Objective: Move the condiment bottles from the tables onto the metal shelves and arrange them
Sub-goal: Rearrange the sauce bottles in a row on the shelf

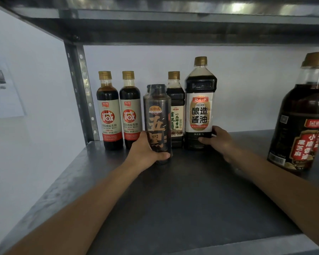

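Both my arms reach onto a grey metal shelf [182,199]. My left hand [147,153] grips a black bottle with gold characters [157,115] near its base, in front of the back row. My right hand [219,140] wraps the lower right side of a tall 1L soy sauce bottle with a white label [200,100]. Between these two stands a smaller dark soy bottle with a gold cap [176,100], partly hidden. Two matching bottles with red and cream labels [110,111] [131,109] stand upright at the back left.
A large dark sesame oil bottle with a red label [302,126] stands close at the right. A perforated steel upright [81,89] rises at the left rear corner. The upper shelf [173,21] hangs low overhead. A white wall is behind.
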`<control>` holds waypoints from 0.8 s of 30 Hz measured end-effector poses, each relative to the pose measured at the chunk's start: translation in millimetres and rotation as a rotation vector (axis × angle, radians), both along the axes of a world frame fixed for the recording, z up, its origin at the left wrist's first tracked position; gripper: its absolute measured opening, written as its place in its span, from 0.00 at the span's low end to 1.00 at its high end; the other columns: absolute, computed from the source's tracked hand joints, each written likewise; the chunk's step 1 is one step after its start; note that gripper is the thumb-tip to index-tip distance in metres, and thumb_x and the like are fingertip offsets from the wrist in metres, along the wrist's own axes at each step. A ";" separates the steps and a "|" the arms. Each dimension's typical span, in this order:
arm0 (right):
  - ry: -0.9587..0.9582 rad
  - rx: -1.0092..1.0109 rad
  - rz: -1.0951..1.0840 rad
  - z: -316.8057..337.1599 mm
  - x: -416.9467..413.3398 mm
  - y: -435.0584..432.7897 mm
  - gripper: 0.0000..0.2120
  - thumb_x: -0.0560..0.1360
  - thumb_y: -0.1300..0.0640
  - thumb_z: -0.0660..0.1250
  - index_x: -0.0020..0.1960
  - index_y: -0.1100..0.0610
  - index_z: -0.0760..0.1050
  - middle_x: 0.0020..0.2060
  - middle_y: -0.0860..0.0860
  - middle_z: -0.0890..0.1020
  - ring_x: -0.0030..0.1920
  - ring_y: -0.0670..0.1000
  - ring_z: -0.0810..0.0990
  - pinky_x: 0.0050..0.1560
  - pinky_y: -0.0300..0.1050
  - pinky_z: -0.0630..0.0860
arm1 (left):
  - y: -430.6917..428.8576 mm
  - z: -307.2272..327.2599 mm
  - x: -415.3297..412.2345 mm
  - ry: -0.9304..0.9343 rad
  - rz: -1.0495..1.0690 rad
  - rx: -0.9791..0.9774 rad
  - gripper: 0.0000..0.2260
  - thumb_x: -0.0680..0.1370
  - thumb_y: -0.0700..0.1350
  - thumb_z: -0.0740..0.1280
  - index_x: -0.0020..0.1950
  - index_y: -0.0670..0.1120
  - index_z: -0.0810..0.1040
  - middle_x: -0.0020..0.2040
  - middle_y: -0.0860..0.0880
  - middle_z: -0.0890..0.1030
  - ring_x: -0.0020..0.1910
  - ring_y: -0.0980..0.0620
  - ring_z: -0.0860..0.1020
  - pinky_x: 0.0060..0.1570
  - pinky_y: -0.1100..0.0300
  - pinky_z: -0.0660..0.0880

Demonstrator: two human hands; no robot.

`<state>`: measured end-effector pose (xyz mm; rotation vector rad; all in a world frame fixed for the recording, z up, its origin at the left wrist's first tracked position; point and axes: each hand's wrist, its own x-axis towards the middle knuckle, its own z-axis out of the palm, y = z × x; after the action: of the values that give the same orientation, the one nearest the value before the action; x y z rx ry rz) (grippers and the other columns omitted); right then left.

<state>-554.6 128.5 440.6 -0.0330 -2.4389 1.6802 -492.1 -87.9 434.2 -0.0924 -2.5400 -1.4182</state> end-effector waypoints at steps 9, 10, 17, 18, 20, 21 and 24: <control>0.401 0.108 0.102 -6.8 39.9 -29.1 0.16 0.71 0.57 0.72 0.56 0.52 0.71 0.50 0.48 0.77 0.48 0.46 0.77 0.44 0.35 0.73 | -16.9 7.0 8.8 -0.077 -0.163 0.093 0.18 0.69 0.28 0.71 0.50 0.49 0.80 0.47 0.51 0.84 0.52 0.53 0.80 0.63 0.53 0.73; 0.342 0.113 0.235 -8.6 47.5 -39.1 0.17 0.71 0.55 0.72 0.57 0.50 0.70 0.48 0.47 0.77 0.48 0.44 0.77 0.43 0.34 0.72 | -16.5 5.5 9.0 -0.061 -0.163 0.080 0.17 0.68 0.29 0.72 0.51 0.48 0.81 0.48 0.50 0.84 0.53 0.53 0.81 0.63 0.52 0.73; 0.211 0.156 0.365 -11.2 48.8 -44.9 0.30 0.65 0.52 0.77 0.64 0.52 0.70 0.54 0.43 0.77 0.54 0.44 0.76 0.49 0.33 0.70 | -10.4 4.8 13.4 -0.068 -0.290 0.092 0.23 0.70 0.26 0.68 0.60 0.46 0.78 0.54 0.47 0.83 0.55 0.51 0.80 0.59 0.58 0.75; 0.201 0.178 0.346 -10.7 49.0 -42.6 0.31 0.65 0.52 0.78 0.64 0.52 0.70 0.55 0.43 0.77 0.55 0.44 0.75 0.49 0.34 0.70 | -8.1 4.6 13.3 -0.076 -0.324 0.084 0.24 0.70 0.26 0.68 0.62 0.46 0.77 0.55 0.47 0.82 0.56 0.52 0.80 0.59 0.58 0.75; 0.202 0.193 0.315 -10.2 50.8 -38.2 0.29 0.65 0.53 0.77 0.64 0.52 0.71 0.53 0.44 0.77 0.53 0.43 0.74 0.46 0.31 0.69 | -3.6 1.5 12.2 -0.096 -0.389 0.051 0.27 0.71 0.28 0.69 0.66 0.47 0.73 0.58 0.49 0.81 0.59 0.54 0.78 0.61 0.59 0.73; 0.205 0.198 0.311 -10.7 52.6 -36.1 0.28 0.66 0.53 0.76 0.64 0.52 0.70 0.52 0.43 0.76 0.53 0.43 0.74 0.45 0.30 0.68 | -1.5 -1.3 11.4 -0.107 -0.408 0.034 0.28 0.71 0.30 0.70 0.68 0.48 0.71 0.60 0.51 0.80 0.60 0.56 0.77 0.63 0.59 0.72; 0.230 0.220 0.292 -13.3 58.1 -28.7 0.25 0.69 0.55 0.74 0.63 0.53 0.70 0.50 0.42 0.75 0.51 0.41 0.73 0.43 0.27 0.66 | 5.8 -8.4 8.7 -0.092 -0.432 -0.216 0.29 0.75 0.43 0.69 0.74 0.53 0.62 0.68 0.54 0.73 0.66 0.58 0.70 0.68 0.59 0.65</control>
<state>-496.4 99.8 427.3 0.5381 -2.5240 1.4084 -483.4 -82.1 425.9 -0.6620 -2.8625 -1.2944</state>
